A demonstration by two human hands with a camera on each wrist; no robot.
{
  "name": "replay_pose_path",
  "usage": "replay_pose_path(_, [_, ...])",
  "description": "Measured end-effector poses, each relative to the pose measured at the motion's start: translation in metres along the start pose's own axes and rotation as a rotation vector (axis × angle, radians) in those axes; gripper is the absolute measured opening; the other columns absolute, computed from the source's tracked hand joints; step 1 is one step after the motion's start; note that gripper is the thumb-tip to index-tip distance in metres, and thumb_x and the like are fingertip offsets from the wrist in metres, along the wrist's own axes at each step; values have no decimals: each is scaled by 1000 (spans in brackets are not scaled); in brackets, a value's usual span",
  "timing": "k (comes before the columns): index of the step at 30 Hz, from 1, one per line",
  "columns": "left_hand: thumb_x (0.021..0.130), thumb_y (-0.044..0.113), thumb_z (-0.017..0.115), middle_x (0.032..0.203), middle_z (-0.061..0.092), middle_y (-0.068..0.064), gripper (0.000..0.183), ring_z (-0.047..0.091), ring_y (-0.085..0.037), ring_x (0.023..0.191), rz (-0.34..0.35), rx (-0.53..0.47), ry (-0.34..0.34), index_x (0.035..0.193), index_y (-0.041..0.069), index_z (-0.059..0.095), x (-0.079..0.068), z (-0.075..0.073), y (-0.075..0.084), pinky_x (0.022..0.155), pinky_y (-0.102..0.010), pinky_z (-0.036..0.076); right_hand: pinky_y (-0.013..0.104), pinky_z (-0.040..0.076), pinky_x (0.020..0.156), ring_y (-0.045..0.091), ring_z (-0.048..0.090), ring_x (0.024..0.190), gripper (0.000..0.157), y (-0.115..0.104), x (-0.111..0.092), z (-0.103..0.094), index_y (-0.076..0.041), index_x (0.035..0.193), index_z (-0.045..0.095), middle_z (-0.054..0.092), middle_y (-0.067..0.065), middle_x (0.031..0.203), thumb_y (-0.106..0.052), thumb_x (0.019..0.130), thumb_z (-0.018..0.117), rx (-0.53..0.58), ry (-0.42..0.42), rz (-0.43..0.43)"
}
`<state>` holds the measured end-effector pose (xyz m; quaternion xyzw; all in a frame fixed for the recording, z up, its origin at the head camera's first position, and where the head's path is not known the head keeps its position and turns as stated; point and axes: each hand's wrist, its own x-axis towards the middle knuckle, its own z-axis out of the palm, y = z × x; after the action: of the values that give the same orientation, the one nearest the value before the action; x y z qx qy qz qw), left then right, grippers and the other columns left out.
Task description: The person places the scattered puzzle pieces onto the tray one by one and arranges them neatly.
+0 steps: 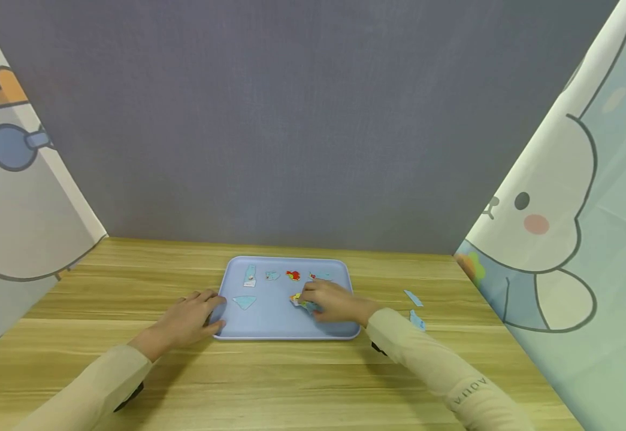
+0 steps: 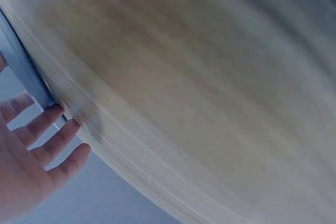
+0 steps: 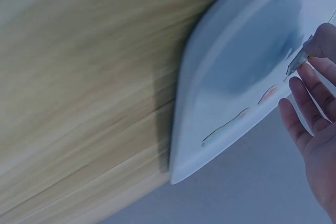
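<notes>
A pale blue rectangular tray [image 1: 269, 326] lies on the table, with several torn printed paper pieces in it. My left hand [image 1: 191, 317] rests at its left edge, fingertips touching the rim, fingers spread and loosely bent in the left wrist view. Over the tray's right half, my right hand [image 1: 334, 301] pinches a colourful torn paper piece [image 3: 298, 62] between thumb and fingers. Near it lie a red piece [image 1: 293, 275] and a light blue piece [image 1: 322, 276]. Farther left are a small blue piece [image 1: 272, 275], a tall strip [image 1: 250, 276] and a triangular piece [image 1: 245, 301].
Two more blue paper pieces lie on the wooden table [image 1: 313, 383] right of the tray: a narrow strip [image 1: 413, 298] and a wider scrap [image 1: 417, 321]. A grey panel [image 1: 291, 131] rises behind, with a printed cloth [image 1: 550, 239] at the right side.
</notes>
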<state>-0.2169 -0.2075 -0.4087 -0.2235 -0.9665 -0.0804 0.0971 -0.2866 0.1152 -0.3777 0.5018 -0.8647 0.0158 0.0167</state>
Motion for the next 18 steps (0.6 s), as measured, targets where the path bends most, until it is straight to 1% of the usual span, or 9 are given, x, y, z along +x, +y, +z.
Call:
replay_pose_path(5, [82,37,65,121,54,-18,48,54,-41,105,-8,-2,3,118,5,57,0,-1,2,76,-59,47,30,43,95,10,52,96,36,-3,11,2,-15,112,64,59,-3,105,-8,77,66,-15,-10,-19])
replay_pose_path(11, [82,37,65,121,54,-18,48,54,-42,105,-16,-1,-16,118,5,58,0,-3,3,77,-59,47,27,44,92,9,53,100,35,-6,23,2,-16,112,64,58,-4,107,-9,78,66,-27,-24,-38])
replay_pose_path(15, [82,37,64,121,55,-17,47,55,-41,105,-13,6,-16,117,6,58,0,-3,3,77,-58,47,25,45,89,9,53,100,35,-8,30,3,-16,113,64,58,-4,108,-10,78,65,-42,-39,-40])
replay_pose_path(18, [82,36,65,120,55,-17,47,55,-41,104,-9,7,-13,117,6,58,0,-3,3,76,-57,48,24,45,89,9,54,100,36,-9,36,3,-17,114,63,58,-4,109,-10,79,65,-63,-55,-35])
